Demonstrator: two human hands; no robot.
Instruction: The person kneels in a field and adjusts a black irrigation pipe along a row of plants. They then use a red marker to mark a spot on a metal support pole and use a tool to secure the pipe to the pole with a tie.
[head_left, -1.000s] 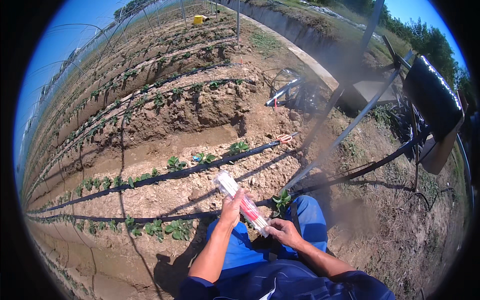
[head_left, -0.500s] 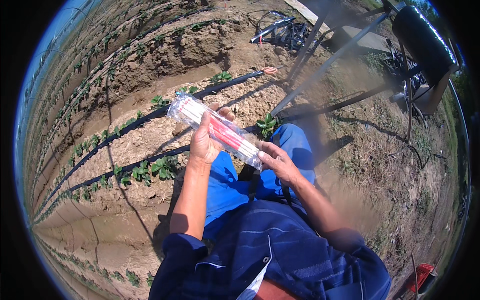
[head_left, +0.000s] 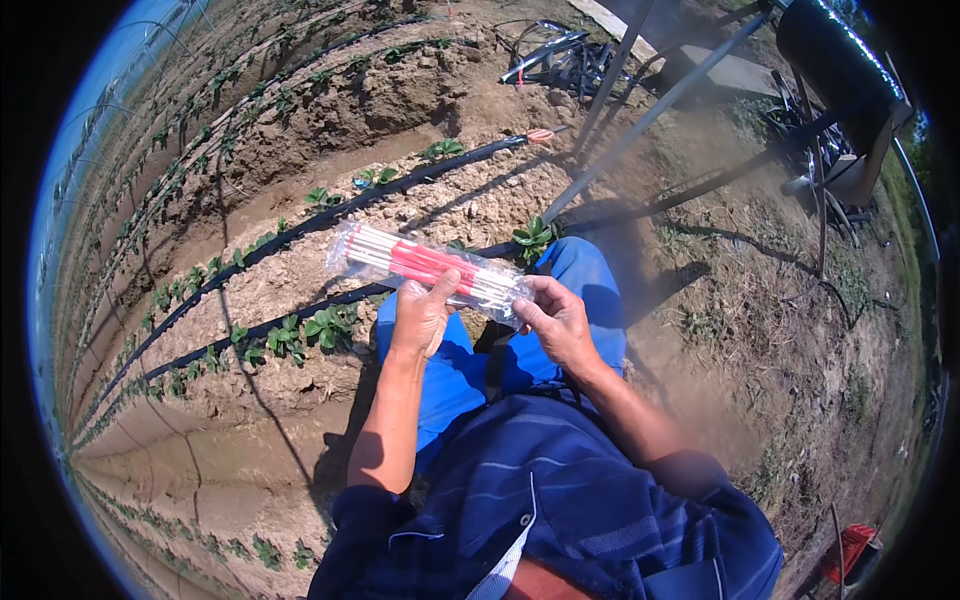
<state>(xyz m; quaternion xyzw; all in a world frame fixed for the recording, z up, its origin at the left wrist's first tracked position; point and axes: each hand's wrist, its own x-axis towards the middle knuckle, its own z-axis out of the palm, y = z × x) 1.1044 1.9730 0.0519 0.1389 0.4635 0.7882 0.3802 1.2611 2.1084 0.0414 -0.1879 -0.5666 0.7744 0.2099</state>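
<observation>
A clear plastic packet (head_left: 420,262) holds several long white and red sticks, lying almost level above my blue-trousered knees. My left hand (head_left: 425,310) grips it from below near its middle, with the thumb on the red part. At its right end my right hand (head_left: 550,320) pinches the crumpled plastic between thumb and fingers. Just beyond the packet run black drip hoses (head_left: 395,190) along soil beds with small leafy plants (head_left: 330,325), and an orange object (head_left: 540,134) lies at the end of one hose.
Metal poles (head_left: 655,125) stand to my right, with a black roll (head_left: 830,55) on a frame. A tangle of black plastic (head_left: 585,70) lies on the ground near a concrete edge (head_left: 590,12). A red object (head_left: 848,550) is at the lower right.
Since a second ago my view has tipped downward. Most recently my left hand has lowered a little along the packet, and the packet has turned flatter, its left end dropping.
</observation>
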